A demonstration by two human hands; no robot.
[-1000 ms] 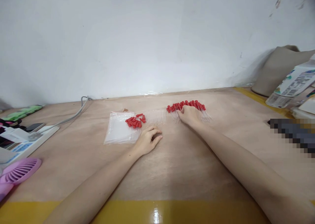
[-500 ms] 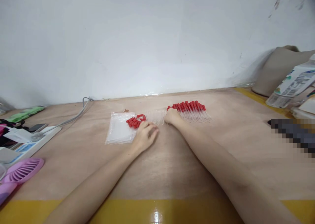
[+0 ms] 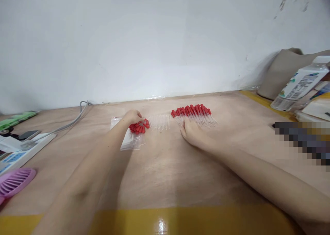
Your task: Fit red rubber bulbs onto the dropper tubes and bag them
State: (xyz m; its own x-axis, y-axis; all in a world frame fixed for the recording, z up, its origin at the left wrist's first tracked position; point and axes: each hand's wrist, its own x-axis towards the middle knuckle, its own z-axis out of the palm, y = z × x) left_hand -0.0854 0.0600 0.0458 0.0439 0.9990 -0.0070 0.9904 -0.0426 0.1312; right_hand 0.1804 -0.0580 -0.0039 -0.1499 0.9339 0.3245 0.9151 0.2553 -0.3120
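My left hand [image 3: 132,117] reaches over a pile of red rubber bulbs [image 3: 138,128], its fingertips closed together at the top of the pile. The bulbs lie on clear zip bags [image 3: 130,143], partly covered by my wrist. Right of the pile lies a row of thin clear tubes [image 3: 160,122]. Further right is a slanted row of droppers [image 3: 197,114], clear tubes with red bulbs on their far ends. My right hand [image 3: 191,131] rests at the lower tips of the leftmost droppers, fingers curled together; what they hold, if anything, is hidden.
To the left are a white power strip [image 3: 38,149] with a grey cable [image 3: 68,124], a pink fan [image 3: 19,183] and a green item [image 3: 19,119]. At right stand a plastic bottle [image 3: 299,85] and a grey-brown bag [image 3: 278,73]. A wall [image 3: 154,45] borders the table's far side.
My left hand has moved up and left onto the red bulbs. My right hand has drawn back from the row's left end, uncovering the leftmost droppers. The view has shifted slightly right.
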